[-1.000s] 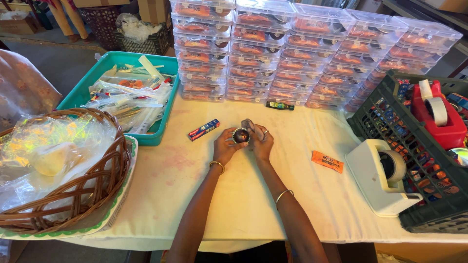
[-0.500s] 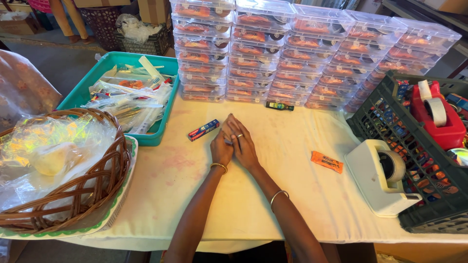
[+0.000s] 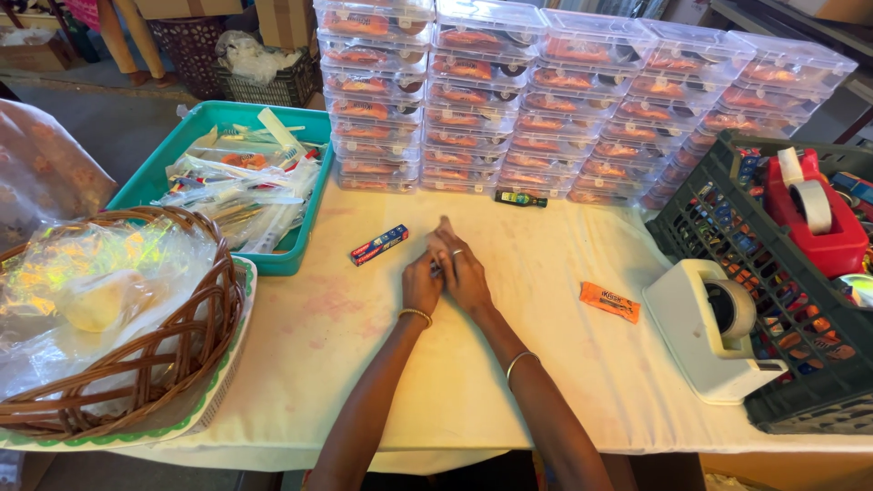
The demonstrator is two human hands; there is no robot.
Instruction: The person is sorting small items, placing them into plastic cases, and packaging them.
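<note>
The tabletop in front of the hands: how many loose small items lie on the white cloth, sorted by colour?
Blue and red small box: 1
Orange packet: 1
Dark green small bottle: 1
Total: 3
The left hand and right hand are pressed together; anything between them is hidden.

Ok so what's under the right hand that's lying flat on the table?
The right hand lies palm down over the left hand on the white tablecloth. Anything between or beneath them is covered by the fingers; only a ring on one finger shows.

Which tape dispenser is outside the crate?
The white tape dispenser, standing on the table against the dark crate. The red tape dispenser sits inside the crate.
</note>
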